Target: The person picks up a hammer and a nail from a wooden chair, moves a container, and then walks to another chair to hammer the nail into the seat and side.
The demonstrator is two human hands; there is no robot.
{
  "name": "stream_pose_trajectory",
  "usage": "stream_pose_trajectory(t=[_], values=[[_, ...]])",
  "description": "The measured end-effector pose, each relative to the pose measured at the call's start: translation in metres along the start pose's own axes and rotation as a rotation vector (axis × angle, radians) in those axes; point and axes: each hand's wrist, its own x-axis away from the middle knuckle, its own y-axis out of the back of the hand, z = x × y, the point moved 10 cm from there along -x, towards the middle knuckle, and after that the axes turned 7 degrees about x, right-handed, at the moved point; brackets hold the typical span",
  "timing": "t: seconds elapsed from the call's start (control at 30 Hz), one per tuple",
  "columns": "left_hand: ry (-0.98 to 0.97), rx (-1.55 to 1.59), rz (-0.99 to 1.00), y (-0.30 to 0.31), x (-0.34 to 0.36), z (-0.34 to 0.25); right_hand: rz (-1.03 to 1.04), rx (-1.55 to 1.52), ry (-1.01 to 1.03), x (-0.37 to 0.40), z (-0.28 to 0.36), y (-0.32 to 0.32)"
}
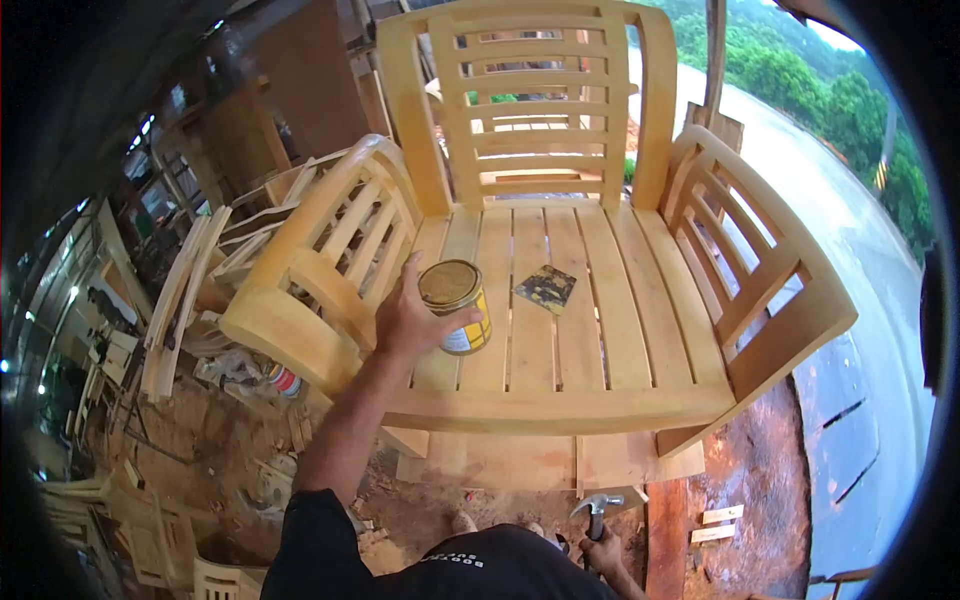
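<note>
My left hand is wrapped around the side of a round metal can with a yellow and white label. The can's lid is on, brownish and stained, and its base is at the left part of the slatted seat of a wooden armchair. My thumb lies across the label, while the other fingers are mostly hidden behind the can. Low in the view, my right hand grips a claw hammer by its dark handle, head up. A dark, stained square piece lies flat on the slats right of the can.
Slatted armrests and a tall slatted backrest surround the seat. Curved wooden strips and scraps clutter the left side. Two pale wood pieces lie on the reddish ground at right, beside a wet road.
</note>
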Motion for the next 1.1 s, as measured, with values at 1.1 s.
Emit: stream_pose_trajectory(t=[1.1], values=[[1.164, -0.059, 0.127, 0.129, 0.791, 0.378, 1.702, -0.127, 0.294, 0.218, 0.341, -0.398]])
